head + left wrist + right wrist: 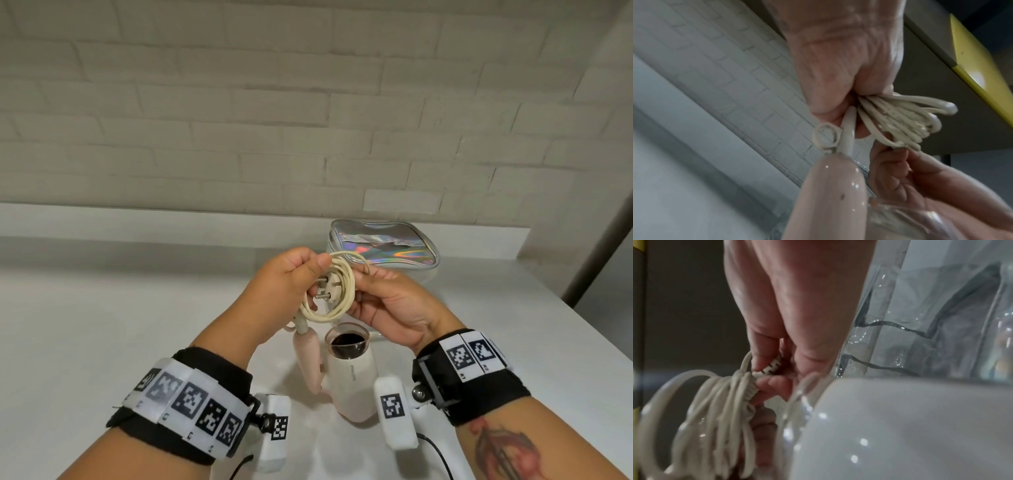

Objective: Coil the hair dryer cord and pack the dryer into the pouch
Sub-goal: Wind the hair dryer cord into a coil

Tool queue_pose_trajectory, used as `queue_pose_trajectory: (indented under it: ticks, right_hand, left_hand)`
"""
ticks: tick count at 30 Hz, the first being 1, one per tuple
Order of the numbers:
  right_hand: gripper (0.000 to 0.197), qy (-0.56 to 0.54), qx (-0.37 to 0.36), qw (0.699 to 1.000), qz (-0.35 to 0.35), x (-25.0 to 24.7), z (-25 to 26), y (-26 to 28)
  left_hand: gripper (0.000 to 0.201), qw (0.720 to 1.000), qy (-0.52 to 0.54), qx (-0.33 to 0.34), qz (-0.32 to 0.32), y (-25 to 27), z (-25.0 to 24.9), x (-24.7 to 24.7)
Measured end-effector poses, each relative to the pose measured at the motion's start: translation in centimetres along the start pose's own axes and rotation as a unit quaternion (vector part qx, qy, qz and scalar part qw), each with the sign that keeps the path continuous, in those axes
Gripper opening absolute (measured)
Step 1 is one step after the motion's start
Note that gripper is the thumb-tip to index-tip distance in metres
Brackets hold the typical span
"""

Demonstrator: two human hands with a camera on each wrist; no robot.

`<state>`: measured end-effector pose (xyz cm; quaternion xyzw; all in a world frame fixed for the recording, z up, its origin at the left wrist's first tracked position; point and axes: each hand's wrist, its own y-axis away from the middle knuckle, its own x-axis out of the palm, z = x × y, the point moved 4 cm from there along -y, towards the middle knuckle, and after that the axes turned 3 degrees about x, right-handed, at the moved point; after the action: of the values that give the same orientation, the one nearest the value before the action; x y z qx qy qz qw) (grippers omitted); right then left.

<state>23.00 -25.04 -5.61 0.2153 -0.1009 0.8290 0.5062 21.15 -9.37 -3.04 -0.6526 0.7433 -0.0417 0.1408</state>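
Note:
A pale pink hair dryer (352, 383) stands on the white table with its folded handle (306, 356) on its left. Its cream cord (342, 291) is wound in several loops held above it between both hands. My left hand (287, 277) grips the left side of the coil (900, 118), thumb on top. My right hand (380, 301) pinches the round two-pin plug (330, 287) in the middle of the loops; the right wrist view shows its fingers on the plug's ribbed neck (774, 366). A shiny holographic pouch (383, 248) lies behind the hands.
A white brick wall (308, 102) runs along the back of the table (102, 325). The table's right edge (582, 329) slants away past the pouch. Black cables (438, 455) hang from the wrist cameras near me.

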Motion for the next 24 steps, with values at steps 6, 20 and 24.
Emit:
queue_pose_trajectory:
  ticks: [6,20,24]
  right_hand:
    - [0.047,-0.030,0.016,0.994,0.103,0.8,-0.5,0.2]
    - [0.070,-0.037,-0.016,0.995,0.095,1.8,0.2,0.1]
    - [0.085,0.194,-0.099,0.976,0.025,2.7,1.0,0.5]
  left_hand:
    - [0.018,0.994,0.102,-0.020,-0.020,-0.4,-0.1,0.3]
    - [0.022,0.986,0.027,0.025,-0.161,-1.9,0.0,0.7]
    - [0.030,0.981,-0.029,0.012,-0.194,-2.4,0.7,-0.3]
